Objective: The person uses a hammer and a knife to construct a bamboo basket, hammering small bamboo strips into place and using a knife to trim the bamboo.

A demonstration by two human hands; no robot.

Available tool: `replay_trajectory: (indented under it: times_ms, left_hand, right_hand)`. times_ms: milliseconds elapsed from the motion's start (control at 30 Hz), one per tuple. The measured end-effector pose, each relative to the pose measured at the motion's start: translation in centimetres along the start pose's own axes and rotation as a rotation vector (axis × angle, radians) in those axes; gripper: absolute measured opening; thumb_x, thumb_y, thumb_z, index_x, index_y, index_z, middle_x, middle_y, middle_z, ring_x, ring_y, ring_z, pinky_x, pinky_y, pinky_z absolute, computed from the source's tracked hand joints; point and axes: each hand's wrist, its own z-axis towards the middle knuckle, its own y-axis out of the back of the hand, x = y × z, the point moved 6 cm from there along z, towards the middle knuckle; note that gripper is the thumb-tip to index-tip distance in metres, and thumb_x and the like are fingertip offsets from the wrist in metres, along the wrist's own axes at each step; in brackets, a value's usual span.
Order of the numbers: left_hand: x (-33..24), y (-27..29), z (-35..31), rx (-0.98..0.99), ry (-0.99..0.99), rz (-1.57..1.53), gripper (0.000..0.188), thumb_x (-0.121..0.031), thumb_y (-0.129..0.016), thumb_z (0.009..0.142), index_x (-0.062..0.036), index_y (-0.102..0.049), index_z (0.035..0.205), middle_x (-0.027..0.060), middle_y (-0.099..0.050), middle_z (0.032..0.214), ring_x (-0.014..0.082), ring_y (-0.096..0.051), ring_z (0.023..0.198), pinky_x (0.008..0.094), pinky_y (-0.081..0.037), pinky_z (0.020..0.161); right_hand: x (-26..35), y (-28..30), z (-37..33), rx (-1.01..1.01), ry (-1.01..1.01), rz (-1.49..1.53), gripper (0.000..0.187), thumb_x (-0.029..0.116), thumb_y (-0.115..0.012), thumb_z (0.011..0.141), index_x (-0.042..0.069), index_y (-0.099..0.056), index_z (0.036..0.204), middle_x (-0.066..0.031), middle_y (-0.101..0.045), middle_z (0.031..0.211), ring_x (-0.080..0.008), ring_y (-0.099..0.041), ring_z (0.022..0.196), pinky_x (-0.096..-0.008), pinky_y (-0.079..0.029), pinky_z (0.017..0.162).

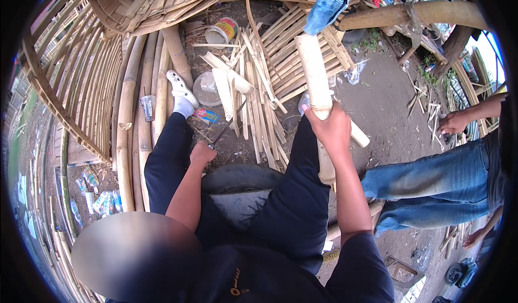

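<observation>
The fingers of the right hand (pixel 330 129) are wrapped around a thick, pale bamboo section (pixel 314 74), just below the ring of a joint. The section stands tilted beside the person's right knee, its upper end leaning slightly left, its lower end beside the thigh. The fingers of the left hand (pixel 202 154) are clenched on the handle of a knife (pixel 220 136), near the left knee; its dark blade points up and to the right, toward a heap of split bamboo strips (pixel 254 106) on the ground (pixel 388 103).

Another short bamboo piece (pixel 359 135) shows just right of the right hand. Beyond the strips lies a slatted bamboo panel (pixel 288 60), with a tipped bucket (pixel 218 33) to its left. The left foot wears a white clog (pixel 181 90), beside long bamboo poles (pixel 129 101) and a plastic cup (pixel 148 109). At the right, a co-worker in blue jeans (pixel 431 187) stands near, one hand (pixel 454 122) hanging free of the bamboo section.
</observation>
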Motion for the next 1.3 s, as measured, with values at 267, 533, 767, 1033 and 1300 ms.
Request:
replay_trajectory:
  times_ms: [267, 533, 767, 1033, 1300]
  left_hand:
    - [2.0, 3.4, 0.4, -0.024, 0.064, -0.027, 0.043, -0.021, -0.066, 0.071, 0.0025, -0.064, 0.107, 0.0243, -0.064, 0.113, 0.0355, -0.062, 0.108, 0.0422, -0.050, 0.090]
    - [1.1, 2.3, 0.4, -0.016, 0.038, -0.005, 0.047, -0.026, -0.068, 0.072, 0.0016, -0.062, 0.110, 0.0227, -0.064, 0.114, 0.0323, -0.062, 0.109, 0.0401, -0.049, 0.092]
    - [0.3, 2.2, 0.5, 0.022, 0.045, 0.053, 0.046, -0.026, -0.067, 0.073, 0.0012, -0.063, 0.110, 0.0214, -0.064, 0.115, 0.0314, -0.062, 0.109, 0.0389, -0.050, 0.092]
    - [0.3, 2.2, -0.2, 0.008, 0.033, 0.062, 0.042, -0.021, -0.064, 0.073, 0.0011, -0.063, 0.109, 0.0218, -0.064, 0.113, 0.0319, -0.063, 0.108, 0.0399, -0.051, 0.091]
    - [-0.7, 2.8, -0.2, 0.031, 0.063, 0.092, 0.042, -0.023, -0.065, 0.074, 0.0016, -0.064, 0.108, 0.0218, -0.064, 0.114, 0.0326, -0.063, 0.107, 0.0402, -0.051, 0.090]
  right_hand:
    - [2.4, -9.5, 2.0, -0.054, 0.069, 0.738, 0.039, 0.019, -0.075, 0.082, -0.007, -0.056, 0.104, -0.0171, -0.068, 0.091, -0.0207, -0.066, 0.083, -0.0328, -0.050, 0.077]
    - [-3.9, -22.0, -6.5, 0.069, -0.092, 0.672, 0.037, 0.015, -0.076, 0.080, -0.003, -0.055, 0.105, -0.0074, -0.063, 0.091, -0.0145, -0.060, 0.082, -0.0302, -0.049, 0.077]
    - [-8.0, -25.9, -7.4, 0.383, -0.223, 0.768, 0.042, 0.004, -0.074, 0.074, 0.000, -0.054, 0.111, -0.0066, -0.062, 0.096, -0.0153, -0.060, 0.086, -0.0309, -0.048, 0.080]
    - [-6.5, -29.0, -6.7, 0.436, -0.131, 0.664, 0.045, 0.005, -0.071, 0.074, 0.001, -0.052, 0.115, -0.0084, -0.063, 0.095, -0.0183, -0.061, 0.087, -0.0328, -0.049, 0.080]
    - [-6.9, -29.3, -5.9, 0.692, -0.174, 0.045, 0.051, 0.029, -0.077, 0.066, -0.002, -0.061, 0.103, -0.0243, -0.067, 0.097, -0.0373, -0.066, 0.094, -0.0429, -0.051, 0.082]
